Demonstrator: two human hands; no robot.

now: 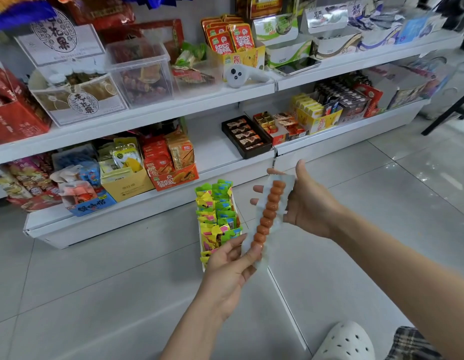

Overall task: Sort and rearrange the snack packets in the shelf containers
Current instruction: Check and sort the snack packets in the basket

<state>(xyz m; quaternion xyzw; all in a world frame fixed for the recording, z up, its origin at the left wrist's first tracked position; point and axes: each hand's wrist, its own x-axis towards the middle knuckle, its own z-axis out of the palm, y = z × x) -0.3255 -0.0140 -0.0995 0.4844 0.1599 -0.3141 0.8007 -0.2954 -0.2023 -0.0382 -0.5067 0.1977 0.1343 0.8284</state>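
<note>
On the far left of the middle shelf (pixel 147 118) stands a red carton (pixel 15 120), and beside it a white display box (pixel 80 100) printed with black characters, then a clear plastic bin (pixel 142 71) holding reddish packets. Below, on the bottom shelf (pixel 121 214), a blue tray of packets (pixel 90 201), a yellow box (pixel 124 183) and an orange carton (pixel 173 175) stand side by side. On the tiled floor (pixel 95 281), just in front of the bottom shelf, sits a narrow white tray (pixel 201 252) filled with upright green, yellow and pink snack packets (pixel 217 216). The left hand (pixel 228 266) pinches the lower end of a long clear packet (pixel 268 216) containing a row of orange-red round pieces; its thumb and fingers are curled onto the packet's edge. The packet is held in the air over the floor, tilted slightly from vertical, just to the right of the tray. The right hand (pixel 306 203) grips the packet's upper part, fingers wrapped behind it with the tips showing at its left side, thumb raised. On the middle shelf above, a white handheld device (pixel 241 75) lies near a yellow box of red packets (pixel 236 45). Further right, a dark tray of chocolates (pixel 246 136) rests on the bottom shelf. At the lower right, a white perforated clog (pixel 345 341) and a plaid trouser leg (pixel 417 344) are visible.
</note>
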